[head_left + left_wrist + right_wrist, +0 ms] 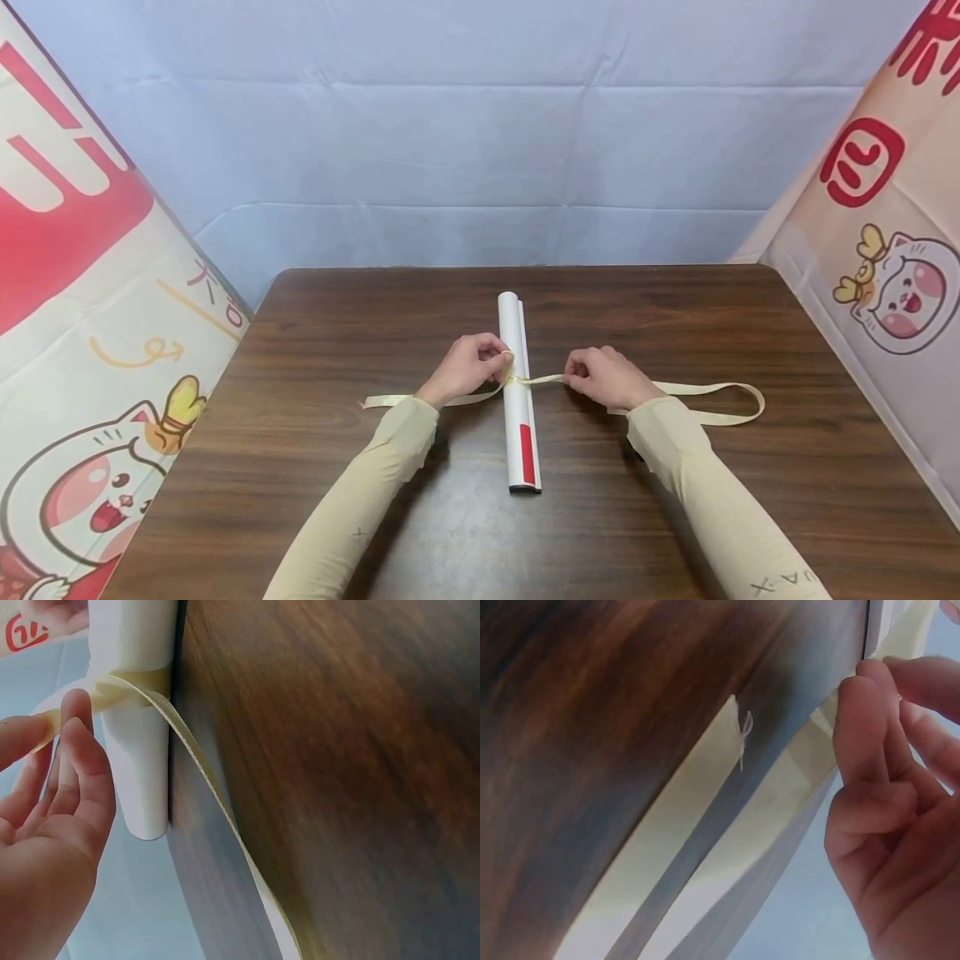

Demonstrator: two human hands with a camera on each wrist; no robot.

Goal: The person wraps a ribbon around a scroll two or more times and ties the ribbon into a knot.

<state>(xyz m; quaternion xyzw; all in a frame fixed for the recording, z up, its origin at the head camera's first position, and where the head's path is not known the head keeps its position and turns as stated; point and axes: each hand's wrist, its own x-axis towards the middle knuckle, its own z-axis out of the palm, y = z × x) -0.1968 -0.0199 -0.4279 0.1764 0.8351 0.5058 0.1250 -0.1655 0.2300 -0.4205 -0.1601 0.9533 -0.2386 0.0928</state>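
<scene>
A white rolled-up sheet (513, 333) with a red patch near its front end lies lengthwise on the table. Around its middle passes a cream ribbon (154, 684), crossed on top. My left hand (472, 364) pinches a piece of the ribbon between thumb and fingers, just left of the crossing. To the right of the roll, my right hand (609, 377) pinches the other ribbon length, which runs fairly straight from the roll. One ribbon tail trails left under the left wrist. On the right the ribbon loops back, and its frayed end (731, 724) shows in the right wrist view.
The dark wooden table (300, 333) has rounded far corners. A pale cloth backdrop (465, 150) hangs behind it. Printed panels with cartoon cats stand on the left (97, 483) and right (900, 292).
</scene>
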